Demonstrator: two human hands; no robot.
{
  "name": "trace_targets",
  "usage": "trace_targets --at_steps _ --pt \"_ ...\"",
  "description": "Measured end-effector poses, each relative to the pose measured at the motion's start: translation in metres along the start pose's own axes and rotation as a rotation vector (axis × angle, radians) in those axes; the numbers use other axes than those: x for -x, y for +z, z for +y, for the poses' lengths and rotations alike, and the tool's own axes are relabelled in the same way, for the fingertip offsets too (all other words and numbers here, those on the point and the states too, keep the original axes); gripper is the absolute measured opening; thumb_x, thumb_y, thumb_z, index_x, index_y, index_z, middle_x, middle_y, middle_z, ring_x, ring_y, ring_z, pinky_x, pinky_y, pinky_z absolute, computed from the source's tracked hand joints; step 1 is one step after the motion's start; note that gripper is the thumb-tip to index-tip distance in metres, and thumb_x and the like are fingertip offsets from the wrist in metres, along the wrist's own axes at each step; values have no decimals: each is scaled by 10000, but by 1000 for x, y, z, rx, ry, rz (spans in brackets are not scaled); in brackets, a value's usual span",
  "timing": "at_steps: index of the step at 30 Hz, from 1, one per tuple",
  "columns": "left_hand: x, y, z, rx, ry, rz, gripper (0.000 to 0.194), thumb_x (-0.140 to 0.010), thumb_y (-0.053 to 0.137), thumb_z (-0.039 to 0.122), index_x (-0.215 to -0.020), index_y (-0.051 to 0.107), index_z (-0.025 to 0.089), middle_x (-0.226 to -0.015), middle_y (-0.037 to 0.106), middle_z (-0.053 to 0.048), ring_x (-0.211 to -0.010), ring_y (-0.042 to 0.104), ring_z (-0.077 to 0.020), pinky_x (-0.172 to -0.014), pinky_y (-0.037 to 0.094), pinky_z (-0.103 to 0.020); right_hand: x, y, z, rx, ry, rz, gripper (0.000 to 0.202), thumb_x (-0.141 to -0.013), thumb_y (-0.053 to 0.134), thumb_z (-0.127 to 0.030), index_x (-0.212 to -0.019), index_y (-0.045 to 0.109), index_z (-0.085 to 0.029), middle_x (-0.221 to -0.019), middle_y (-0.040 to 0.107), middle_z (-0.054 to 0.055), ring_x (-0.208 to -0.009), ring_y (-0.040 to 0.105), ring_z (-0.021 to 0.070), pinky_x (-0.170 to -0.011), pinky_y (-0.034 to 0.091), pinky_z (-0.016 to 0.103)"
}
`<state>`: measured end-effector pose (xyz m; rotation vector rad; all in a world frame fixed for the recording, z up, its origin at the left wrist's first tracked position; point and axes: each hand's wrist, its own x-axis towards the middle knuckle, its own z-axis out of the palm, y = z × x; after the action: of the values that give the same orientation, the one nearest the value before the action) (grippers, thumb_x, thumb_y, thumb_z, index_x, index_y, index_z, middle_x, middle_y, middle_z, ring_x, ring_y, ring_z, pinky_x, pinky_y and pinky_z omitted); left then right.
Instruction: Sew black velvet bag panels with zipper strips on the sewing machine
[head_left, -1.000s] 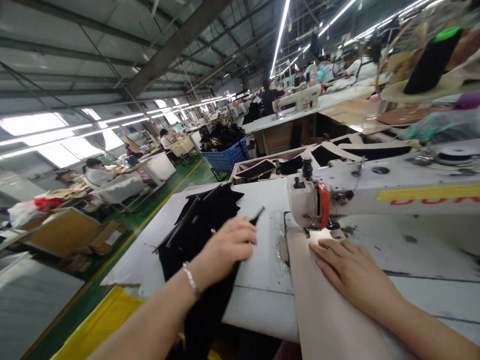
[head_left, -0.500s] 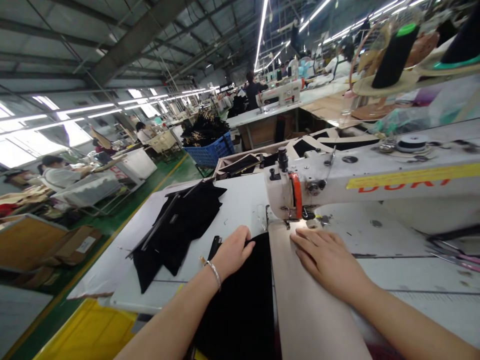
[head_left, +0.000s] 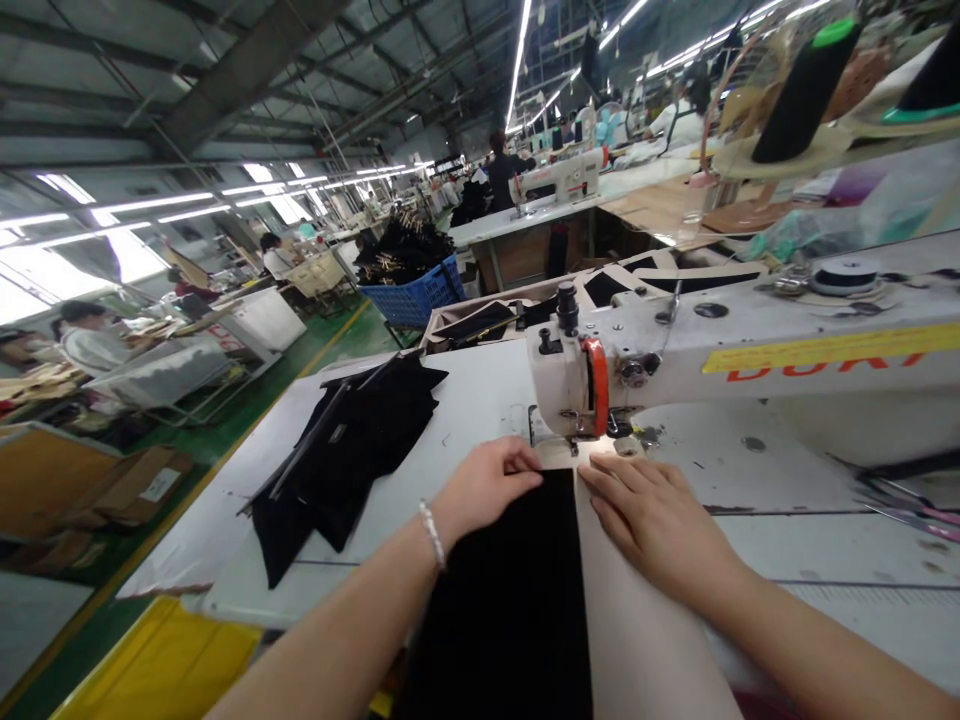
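Observation:
My left hand (head_left: 487,482) pinches the top edge of a black fabric piece (head_left: 514,600), which hangs down toward me over a beige fabric strip (head_left: 637,630). Flat on that beige strip lies my right hand (head_left: 656,515), its fingers stretched toward the needle area. Just beyond my fingertips is the presser foot (head_left: 574,447) of a white sewing machine (head_left: 551,385). The black piece's upper corner reaches close to the foot, its right edge running along the beige strip. What lies under my right palm is hidden.
Dark fabric pieces (head_left: 352,440) lie on the table at the left. Beyond the machine stand a tray of black and beige pieces (head_left: 480,325) and a blue crate (head_left: 416,295). Scissors (head_left: 911,510) rest at the right; a yellow bin (head_left: 161,660) is at lower left.
My left hand has moved right with the black fabric, bringing its top edge near the presser foot and over part of the beige strip. My right hand stays almost in place.

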<state>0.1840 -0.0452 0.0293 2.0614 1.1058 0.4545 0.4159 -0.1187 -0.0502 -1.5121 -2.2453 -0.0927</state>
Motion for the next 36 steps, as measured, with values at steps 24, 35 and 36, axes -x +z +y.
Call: trace_targets --at_steps 24,35,36 --pt "-26 59 -14 -461 246 198 113 -904 561 189 -990 636 191 -1094 630 -53 -1067 569 -213 -971 466 -383 0 0 2 24 -6 -79 459 -959 408 -466 -1354 462 -239 -1302 550 73 -1122 491 266 -893 360 446" --pt "-19 59 -21 -484 424 73 217 -952 495 203 -1136 600 156 -1270 591 -72 -1265 491 -195 -1146 364 -406 3 6 4 43 8 -45 439 -948 435 -420 -1353 457 -254 -1303 544 86 -1089 520 264 -888 384 450" --pt "-19 59 -22 -474 425 74 211 -954 491 206 -1125 604 159 -1264 591 -72 -1264 491 -196 -1145 367 -406 3 6 4 44 8 -44 438 -947 438 -422 -1351 459 -255 -1307 541 85 -1092 519 264 -891 386 451"
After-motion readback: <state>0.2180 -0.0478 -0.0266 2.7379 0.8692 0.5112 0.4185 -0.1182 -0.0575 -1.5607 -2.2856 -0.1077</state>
